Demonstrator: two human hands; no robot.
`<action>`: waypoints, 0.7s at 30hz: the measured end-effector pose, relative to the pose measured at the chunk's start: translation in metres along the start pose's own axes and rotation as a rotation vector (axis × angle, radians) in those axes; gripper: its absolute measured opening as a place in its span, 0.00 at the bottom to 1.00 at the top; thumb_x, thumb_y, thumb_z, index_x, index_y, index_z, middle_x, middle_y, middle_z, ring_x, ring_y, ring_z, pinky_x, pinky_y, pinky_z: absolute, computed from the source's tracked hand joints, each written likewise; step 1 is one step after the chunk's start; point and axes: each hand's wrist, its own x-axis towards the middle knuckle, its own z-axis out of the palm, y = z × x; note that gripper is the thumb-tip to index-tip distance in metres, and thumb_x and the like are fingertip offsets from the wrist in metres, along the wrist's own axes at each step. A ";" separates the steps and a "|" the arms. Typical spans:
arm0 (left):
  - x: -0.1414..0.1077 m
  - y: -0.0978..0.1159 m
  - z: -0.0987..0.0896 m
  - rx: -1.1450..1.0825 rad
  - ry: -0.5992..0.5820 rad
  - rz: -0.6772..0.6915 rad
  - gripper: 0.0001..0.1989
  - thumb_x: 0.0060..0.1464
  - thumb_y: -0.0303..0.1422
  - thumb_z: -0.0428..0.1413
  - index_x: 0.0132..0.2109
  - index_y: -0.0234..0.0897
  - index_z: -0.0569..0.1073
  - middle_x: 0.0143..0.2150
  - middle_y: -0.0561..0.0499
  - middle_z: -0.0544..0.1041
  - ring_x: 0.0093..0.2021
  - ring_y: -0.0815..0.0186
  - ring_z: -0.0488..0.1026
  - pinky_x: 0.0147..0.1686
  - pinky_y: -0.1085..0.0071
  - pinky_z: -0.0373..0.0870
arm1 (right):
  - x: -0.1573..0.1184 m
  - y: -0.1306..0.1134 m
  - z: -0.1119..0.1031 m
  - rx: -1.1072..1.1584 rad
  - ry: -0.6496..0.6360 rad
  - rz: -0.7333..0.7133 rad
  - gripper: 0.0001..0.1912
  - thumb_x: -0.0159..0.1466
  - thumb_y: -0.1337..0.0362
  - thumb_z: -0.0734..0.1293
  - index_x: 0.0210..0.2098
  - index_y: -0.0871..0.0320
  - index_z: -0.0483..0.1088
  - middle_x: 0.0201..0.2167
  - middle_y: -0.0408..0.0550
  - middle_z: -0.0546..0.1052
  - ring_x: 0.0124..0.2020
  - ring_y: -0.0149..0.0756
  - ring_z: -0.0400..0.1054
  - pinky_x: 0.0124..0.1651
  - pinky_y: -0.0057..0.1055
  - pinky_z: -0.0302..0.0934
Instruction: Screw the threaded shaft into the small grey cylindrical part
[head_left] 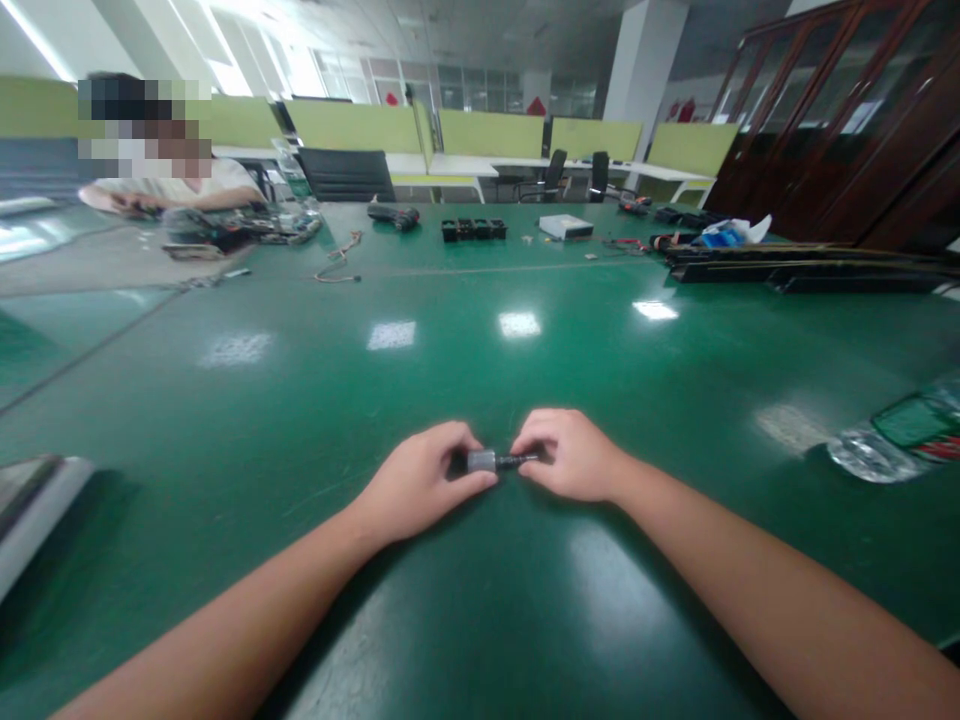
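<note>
Between my two hands, low over the green table (450, 380), is a small cylindrical object (481, 460) with a grey, wider left part and a thin black shaft (510, 461) pointing right. My left hand (427, 475) has its thumb and fingers around the grey part. The thumb and fingertips of my right hand (566, 455) pinch the black shaft near its right end. Whether the two parts are one piece or separate, I cannot tell.
A plastic bottle (892, 435) lies at the right. A light-edged flat object (49, 515) is at the left edge. Black blocks (474, 230), a white box (566, 227) and long black rails (810, 265) sit far back. A person (172, 185) sits back left.
</note>
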 end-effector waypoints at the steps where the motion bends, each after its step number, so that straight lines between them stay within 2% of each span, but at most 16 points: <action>1: 0.000 0.000 0.000 0.000 0.002 0.001 0.14 0.55 0.45 0.60 0.39 0.39 0.75 0.28 0.55 0.71 0.29 0.66 0.68 0.33 0.71 0.63 | 0.000 0.000 0.000 0.000 0.004 0.000 0.07 0.54 0.73 0.72 0.34 0.60 0.78 0.31 0.45 0.77 0.32 0.32 0.68 0.37 0.28 0.59; 12: 0.000 0.000 0.000 -0.002 -0.003 -0.008 0.15 0.55 0.47 0.59 0.39 0.39 0.75 0.27 0.55 0.70 0.29 0.65 0.68 0.33 0.70 0.63 | -0.002 0.000 -0.007 -0.057 -0.026 0.006 0.07 0.54 0.73 0.72 0.33 0.59 0.77 0.28 0.43 0.75 0.30 0.31 0.65 0.37 0.29 0.57; 21: 0.000 0.000 0.000 -0.009 0.003 -0.006 0.15 0.55 0.47 0.60 0.38 0.39 0.75 0.27 0.55 0.70 0.28 0.65 0.67 0.32 0.71 0.62 | -0.003 0.004 -0.011 -0.023 -0.039 0.025 0.07 0.53 0.74 0.72 0.32 0.59 0.77 0.27 0.42 0.74 0.28 0.29 0.63 0.33 0.26 0.55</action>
